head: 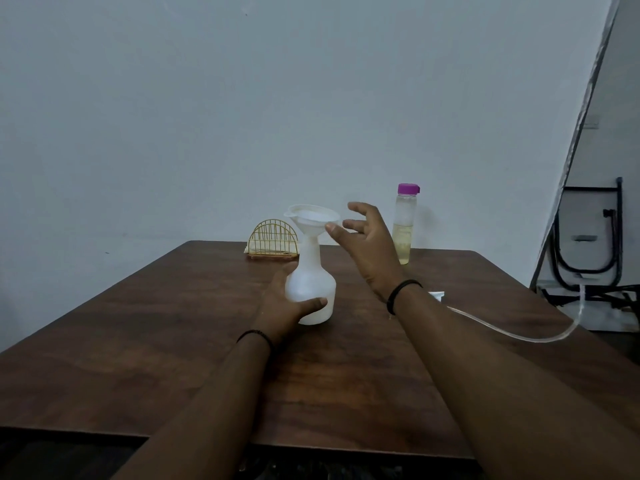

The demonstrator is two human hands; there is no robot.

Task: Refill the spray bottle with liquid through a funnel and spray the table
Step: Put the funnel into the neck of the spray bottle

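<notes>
A white spray bottle body stands upright near the middle of the brown wooden table, with a white funnel seated in its neck. My left hand grips the bottle's base from the left. My right hand hovers just right of the funnel's rim, fingers spread and relaxed, holding nothing. A clear bottle with a purple cap, partly filled with pale yellow liquid, stands behind my right hand. The spray head's clear tube curves across the table's right side; the head itself is mostly hidden behind my right wrist.
A gold wire napkin holder sits at the table's far edge, left of the funnel. Black metal folding frames lean at the right beyond the table. A pale wall rises behind.
</notes>
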